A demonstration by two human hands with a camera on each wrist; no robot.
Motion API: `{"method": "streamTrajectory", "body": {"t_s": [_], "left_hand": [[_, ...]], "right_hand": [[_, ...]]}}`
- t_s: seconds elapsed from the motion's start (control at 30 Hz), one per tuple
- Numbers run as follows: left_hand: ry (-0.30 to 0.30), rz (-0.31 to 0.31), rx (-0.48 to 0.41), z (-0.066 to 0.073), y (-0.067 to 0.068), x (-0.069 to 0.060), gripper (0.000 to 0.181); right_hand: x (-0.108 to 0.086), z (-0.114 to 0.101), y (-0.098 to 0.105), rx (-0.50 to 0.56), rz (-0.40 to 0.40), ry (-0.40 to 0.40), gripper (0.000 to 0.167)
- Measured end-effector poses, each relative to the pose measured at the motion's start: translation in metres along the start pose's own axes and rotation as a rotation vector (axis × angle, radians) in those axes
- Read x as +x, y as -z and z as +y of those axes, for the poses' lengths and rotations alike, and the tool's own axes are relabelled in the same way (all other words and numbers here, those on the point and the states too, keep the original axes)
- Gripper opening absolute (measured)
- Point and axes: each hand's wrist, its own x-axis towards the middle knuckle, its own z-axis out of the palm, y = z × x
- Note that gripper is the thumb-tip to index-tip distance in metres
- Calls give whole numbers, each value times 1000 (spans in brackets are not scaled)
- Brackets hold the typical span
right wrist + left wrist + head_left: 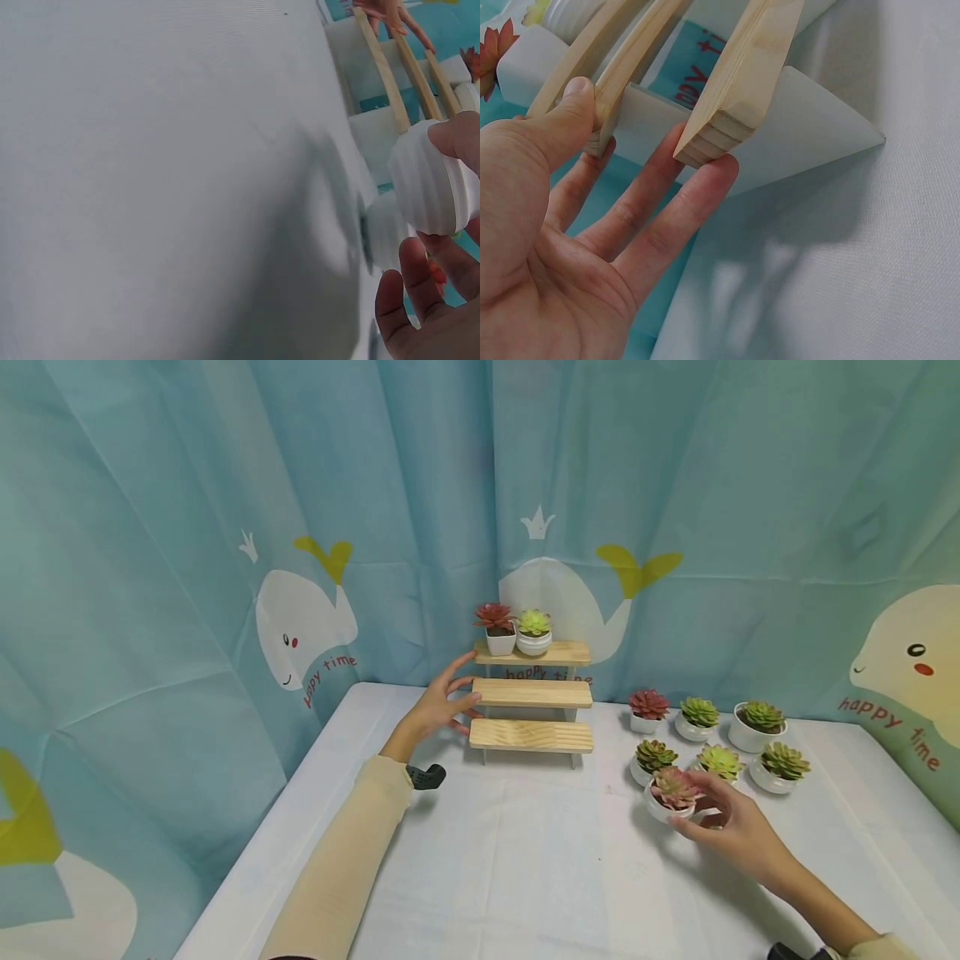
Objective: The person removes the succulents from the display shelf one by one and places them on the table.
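Note:
My left hand (435, 706) is at the left end of a three-tier wooden display shelf (531, 737). Spread fingers touch the board ends in the left wrist view, and the thumb lies against the middle board (615, 82). My right hand (738, 831) grips a pink potted succulent (675, 788) by its white pot, raised above the table. In the right wrist view the ribbed white pot (426, 180) sits between thumb and fingers. A red succulent (495, 625) and a light green succulent (534, 631) stand on the top board.
Several potted succulents stand right of the shelf, including a red one (648, 710), a green one in a larger pot (757, 727) and a dark-tipped one (654, 758) close to the held pot. A white cloth covers the table (517, 860). Behind hangs a blue whale-print curtain (420, 485).

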Motion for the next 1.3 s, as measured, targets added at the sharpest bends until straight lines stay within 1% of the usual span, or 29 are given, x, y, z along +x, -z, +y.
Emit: {"method": "streamTrajectory", "body": {"t_s": [0.2,0.33,0.47,0.7,0.87,1.13,1.3], "left_hand": [[15,10,-2,1,-1,-1,76],[20,8,-4,2,-1,-1,77],[22,4,-3,2,-1,-1,77],[24,3,-3,2,-1,0,77],[24,9,2,3,-1,-1,77],[21,9,7,4,-1,-1,77],[22,12,1,3,-1,-1,77]], "right_hand": [[-4,1,-6,35,-26,-1,60],[-6,1,-9,13,-50,-6,58],[-7,2,-11,-2,-66,14,57],[-7,4,-13,1,-72,28,58],[-8,6,-15,3,-68,36,55],[-8,9,-16,7,-64,71,52],[-9,11,-16,11,-78,58,52]]}}
